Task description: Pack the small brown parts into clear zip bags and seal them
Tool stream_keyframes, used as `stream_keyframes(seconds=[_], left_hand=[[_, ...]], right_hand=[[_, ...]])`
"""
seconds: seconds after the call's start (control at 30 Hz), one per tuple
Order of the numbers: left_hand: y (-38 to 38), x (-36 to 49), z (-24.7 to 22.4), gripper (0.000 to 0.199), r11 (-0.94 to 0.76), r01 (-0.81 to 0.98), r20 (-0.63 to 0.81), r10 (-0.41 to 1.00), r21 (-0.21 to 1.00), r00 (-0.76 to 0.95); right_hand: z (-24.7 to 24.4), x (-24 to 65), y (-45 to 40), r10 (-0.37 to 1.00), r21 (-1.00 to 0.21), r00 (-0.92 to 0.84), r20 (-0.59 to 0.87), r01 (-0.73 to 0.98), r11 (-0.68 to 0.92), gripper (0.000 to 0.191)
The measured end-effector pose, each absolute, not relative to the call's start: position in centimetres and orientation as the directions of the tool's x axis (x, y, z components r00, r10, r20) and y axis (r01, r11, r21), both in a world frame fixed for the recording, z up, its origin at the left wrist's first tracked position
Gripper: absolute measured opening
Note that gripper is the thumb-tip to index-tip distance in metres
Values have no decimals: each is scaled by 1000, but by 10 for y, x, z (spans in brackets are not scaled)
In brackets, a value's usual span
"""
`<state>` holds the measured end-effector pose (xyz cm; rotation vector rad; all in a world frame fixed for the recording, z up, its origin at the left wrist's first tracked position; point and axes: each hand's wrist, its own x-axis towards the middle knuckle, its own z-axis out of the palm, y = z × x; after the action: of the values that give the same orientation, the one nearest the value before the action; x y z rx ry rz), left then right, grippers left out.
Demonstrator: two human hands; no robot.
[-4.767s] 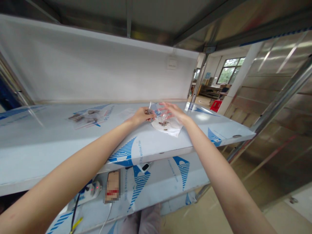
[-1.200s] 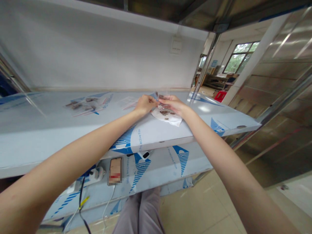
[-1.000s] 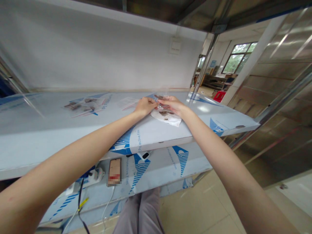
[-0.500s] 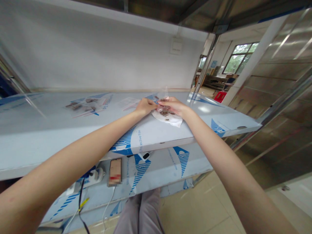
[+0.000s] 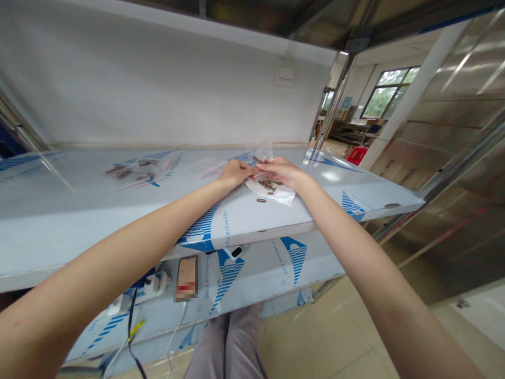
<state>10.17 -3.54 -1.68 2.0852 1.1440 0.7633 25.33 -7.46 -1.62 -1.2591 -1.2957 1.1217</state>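
My left hand and my right hand meet over the shelf, fingers pinched on a clear plastic bag with a few brown pieces in it. Just below my hands, several small brown capsule-like pieces lie on a white cloth or paper. One brown piece rests on the shelf surface in front of the white sheet. The fingertips partly cover the bag's lower part.
Clear bags with brown contents lie on the shelf at the left. Another clear bag is beside my left hand. On the lower shelf are a phone, a power strip and cables. A metal post stands at the right.
A single brown piece now lies on the shelf in front of the white sheet, where none was before. The bag's upper part has spread and shifted slightly. My hands have barely moved.
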Motion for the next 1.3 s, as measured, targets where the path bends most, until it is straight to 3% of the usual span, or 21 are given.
stream_keyframes(seconds=[0.07, 0.13, 0.2, 0.3, 0.4, 0.53, 0.8, 1.07, 1.3], left_hand=[[-40, 99, -14, 30, -412, 550, 249, 904, 727, 348], [-52, 91, -9, 35, -487, 566, 437, 868, 665, 235], [-71, 78, -5, 40, -689, 539, 608, 709, 485, 359], [-95, 62, -10, 46, -861, 454, 490, 506, 230, 710], [-100, 58, -23, 37, -893, 428, 331, 450, 142, 829], [-94, 63, -30, 23, -923, 374, 345, 381, 89, 858], [-90, 76, -28, 19, -958, 283, 410, 278, 50, 869], [-89, 84, -23, 15, -948, 316, 449, 293, 24, 844], [-59, 94, -14, 17, -908, 394, 535, 404, 140, 742]], right_hand=[[-17, 255, -73, 995, -994, 95, 34, 106, 24, 6], [-18, 257, -71, 983, -995, 181, 32, 98, 15, 3], [-19, 258, -69, 976, -996, 217, 31, 86, 12, 3], [-19, 259, -68, 978, -997, 207, 24, 75, 8, 4], [-19, 259, -66, 981, -997, 189, 31, 73, 17, 3], [-21, 261, -66, 982, -997, 188, 33, 79, 19, 3], [-19, 260, -68, 989, -998, 143, 26, 57, 18, 4], [-21, 264, -65, 990, -995, 132, 41, 98, 28, 7], [-21, 268, -63, 978, -996, 190, 80, 58, 70, 3]])
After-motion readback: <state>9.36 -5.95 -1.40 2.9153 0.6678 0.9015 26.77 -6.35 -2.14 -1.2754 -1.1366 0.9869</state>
